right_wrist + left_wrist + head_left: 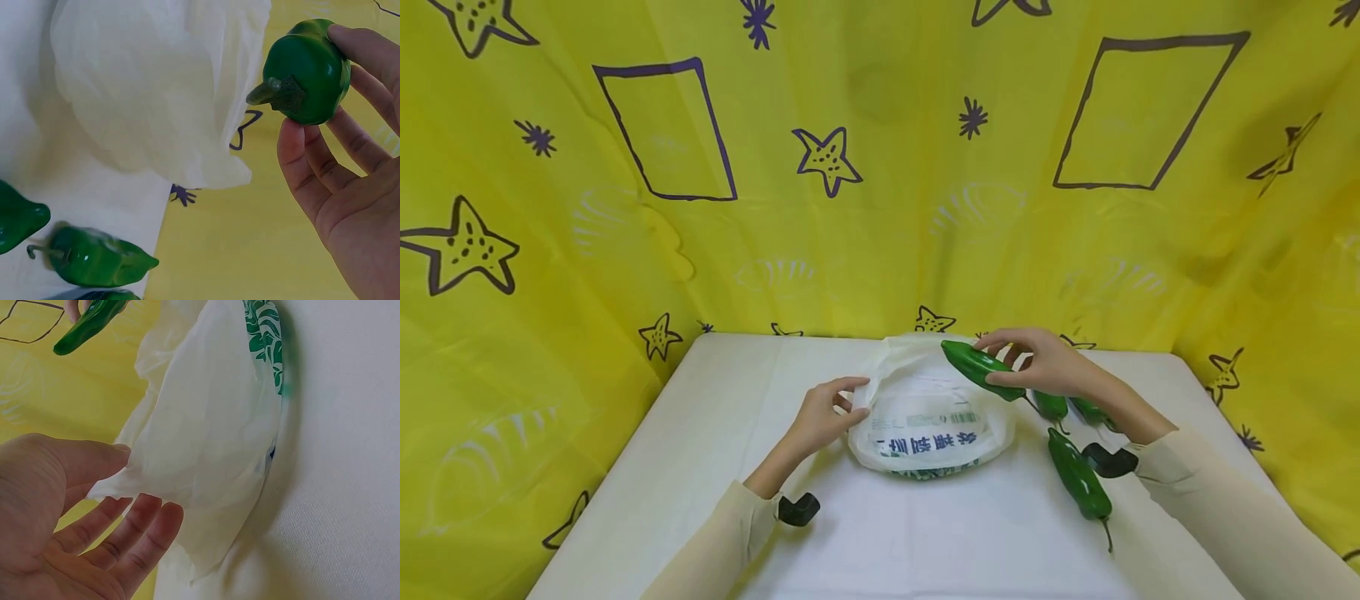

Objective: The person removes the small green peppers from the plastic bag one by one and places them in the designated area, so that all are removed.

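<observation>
A white plastic bag (925, 417) with blue lettering and a green leafy print lies on the table, its mouth held up. My left hand (822, 414) pinches the bag's left rim between thumb and fingers; in the left wrist view the thin plastic (200, 419) stretches away from the thumb. Above the bag's right side, my right hand (1037, 360) grips a green pepper (977, 367) with its tip pointing left. The right wrist view shows that pepper (306, 72) stem first, between thumb and fingertips, apart from the bag. The bag's inside is mostly hidden.
Right of the bag, one green pepper (1078, 475) lies on the white table (970, 542). Behind it are more peppers (1051, 407), partly covered by the right arm. A yellow patterned curtain (880, 250) hangs around the table's back and sides.
</observation>
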The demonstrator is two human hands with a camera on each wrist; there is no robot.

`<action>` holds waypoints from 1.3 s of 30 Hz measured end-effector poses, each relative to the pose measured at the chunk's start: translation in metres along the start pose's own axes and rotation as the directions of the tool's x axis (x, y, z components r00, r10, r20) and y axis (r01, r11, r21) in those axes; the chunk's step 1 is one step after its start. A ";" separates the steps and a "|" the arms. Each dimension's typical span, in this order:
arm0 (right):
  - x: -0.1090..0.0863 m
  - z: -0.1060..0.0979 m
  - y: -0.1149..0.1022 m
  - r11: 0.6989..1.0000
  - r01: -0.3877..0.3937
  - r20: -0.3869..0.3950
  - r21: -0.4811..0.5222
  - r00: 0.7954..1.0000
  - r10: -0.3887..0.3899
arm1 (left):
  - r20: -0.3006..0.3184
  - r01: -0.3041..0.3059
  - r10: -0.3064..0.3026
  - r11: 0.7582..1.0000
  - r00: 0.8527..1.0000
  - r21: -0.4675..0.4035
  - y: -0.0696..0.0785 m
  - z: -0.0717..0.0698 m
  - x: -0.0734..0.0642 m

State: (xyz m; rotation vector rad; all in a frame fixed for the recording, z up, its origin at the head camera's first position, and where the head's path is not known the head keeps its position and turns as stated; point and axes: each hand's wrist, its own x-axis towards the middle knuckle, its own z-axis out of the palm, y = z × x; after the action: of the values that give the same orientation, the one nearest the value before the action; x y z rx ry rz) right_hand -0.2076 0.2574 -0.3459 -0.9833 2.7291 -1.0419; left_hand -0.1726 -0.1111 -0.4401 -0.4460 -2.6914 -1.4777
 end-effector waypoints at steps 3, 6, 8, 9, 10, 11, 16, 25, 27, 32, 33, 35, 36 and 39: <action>-0.008 -0.001 0.004 1.000 -0.018 -0.019 -0.013 1.000 0.017 | 0.002 -0.003 0.003 1.000 1.000 -0.010 0.000 0.001 -0.002; -0.016 -0.002 0.008 0.999 -0.032 -0.032 -0.001 0.999 0.032 | 0.001 -0.012 0.012 1.000 1.000 -0.019 -0.001 0.002 -0.003; -0.021 -0.004 0.010 0.999 -0.040 -0.034 0.011 0.999 0.040 | 0.001 -0.013 0.013 1.000 1.000 -0.021 -0.001 0.003 -0.003; -0.024 -0.004 0.011 0.999 -0.044 -0.036 0.015 0.998 0.044 | 0.000 -0.013 0.013 1.000 1.000 -0.021 -0.001 0.003 -0.003; -0.027 -0.005 0.012 0.999 -0.047 -0.039 0.014 0.998 0.047 | 0.000 -0.012 0.012 1.000 1.000 -0.020 -0.001 0.003 -0.003; -0.030 -0.006 0.013 0.999 -0.050 -0.043 0.008 0.998 0.051 | 0.000 -0.013 0.013 1.000 1.000 -0.017 -0.001 0.003 -0.003; -0.045 -0.010 0.018 0.997 -0.069 -0.087 -0.029 0.994 0.066 | 0.002 -0.016 0.016 1.000 1.000 -0.008 -0.002 0.003 -0.002; -0.072 -0.009 0.031 0.999 -0.040 -0.159 0.000 0.986 0.039 | 0.000 -0.029 0.029 0.999 1.000 -0.015 -0.001 0.002 -0.001; -0.078 -0.009 0.034 0.999 -0.045 -0.172 -0.008 0.984 0.043 | 0.002 -0.025 0.025 1.000 1.000 -0.015 -0.001 0.002 0.000; -0.094 -0.008 0.042 0.997 -0.058 -0.197 -0.042 0.979 0.049 | 0.004 -0.023 0.023 1.000 1.000 -0.002 0.000 0.001 0.000; -0.097 -0.008 0.043 0.997 -0.068 -0.200 -0.047 0.978 0.057 | 0.003 -0.024 0.024 1.000 1.000 0.000 0.000 0.001 0.000; -0.105 -0.008 0.047 0.995 -0.092 -0.208 -0.049 0.975 0.079 | 0.005 -0.021 0.020 1.000 1.000 0.004 0.001 0.002 0.001; -0.108 -0.008 0.048 0.994 -0.102 -0.212 -0.046 0.973 0.091 | 0.006 -0.017 0.017 1.000 1.000 0.003 0.001 0.002 0.001; -0.119 -0.008 0.053 0.990 -0.139 -0.221 -0.031 0.967 0.129 | 0.010 -0.005 0.005 1.000 1.000 0.004 0.001 0.003 0.002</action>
State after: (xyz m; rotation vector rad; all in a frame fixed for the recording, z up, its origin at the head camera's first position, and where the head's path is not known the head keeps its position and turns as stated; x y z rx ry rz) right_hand -0.1442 0.3617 -0.3923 -0.7148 2.9585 -1.1300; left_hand -0.1739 -0.1079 -0.4409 -0.4609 -2.6976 -1.4729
